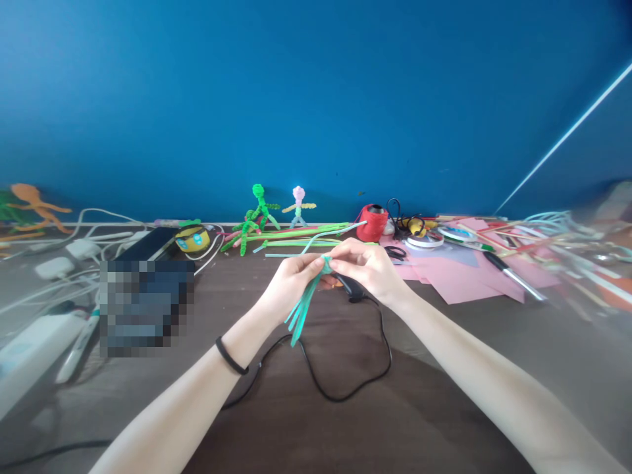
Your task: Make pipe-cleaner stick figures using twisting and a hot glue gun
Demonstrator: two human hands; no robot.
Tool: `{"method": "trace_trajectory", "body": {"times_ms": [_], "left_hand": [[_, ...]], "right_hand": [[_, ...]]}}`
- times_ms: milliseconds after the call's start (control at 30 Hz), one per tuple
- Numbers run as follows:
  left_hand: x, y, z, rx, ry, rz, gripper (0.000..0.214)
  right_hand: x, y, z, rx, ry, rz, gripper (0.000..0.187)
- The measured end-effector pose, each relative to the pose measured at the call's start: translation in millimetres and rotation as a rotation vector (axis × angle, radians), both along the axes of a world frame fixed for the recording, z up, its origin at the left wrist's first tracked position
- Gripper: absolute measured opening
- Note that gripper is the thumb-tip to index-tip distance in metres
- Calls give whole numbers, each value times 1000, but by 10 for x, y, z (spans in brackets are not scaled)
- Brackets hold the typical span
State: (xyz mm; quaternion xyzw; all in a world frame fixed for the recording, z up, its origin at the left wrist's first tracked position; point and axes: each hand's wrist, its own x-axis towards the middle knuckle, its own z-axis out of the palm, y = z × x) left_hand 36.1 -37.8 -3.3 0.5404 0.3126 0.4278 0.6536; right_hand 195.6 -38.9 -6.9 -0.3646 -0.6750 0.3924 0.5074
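Note:
Between my two hands, above the middle of the desk, is a bundle of teal pipe cleaners point(305, 309). Its top is curled into a small knob, and several loose ends hang down to the left. My left hand point(300, 271) pinches the knob with thumb and fingers closed. My right hand point(370, 268) grips the knob's other side, thumb and index finger pressed on it. A pale teal strand rises behind the fingers towards the right. Just below my right hand lies a black corded tool point(351, 288), partly hidden by the fingers.
Pipe-cleaner figures in green point(259, 204), pink point(298, 201) and orange point(37, 203) stand along the blue wall. A red thread spool point(372, 224), pink paper point(459, 276) and scissors point(395, 253) lie right. Chargers point(54, 268) and a power strip point(39, 349) occupy the left.

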Motion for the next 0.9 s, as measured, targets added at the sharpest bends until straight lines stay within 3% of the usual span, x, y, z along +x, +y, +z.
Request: {"method": "trace_trajectory", "body": {"times_ms": [300, 900], "left_hand": [[-43, 26, 13, -32, 3, -50, 27], [-76, 44, 10, 57, 40, -55, 28]], "right_hand": [[21, -12, 29, 15, -90, -14, 18], [-5, -4, 0, -118, 106, 106, 17]]}}
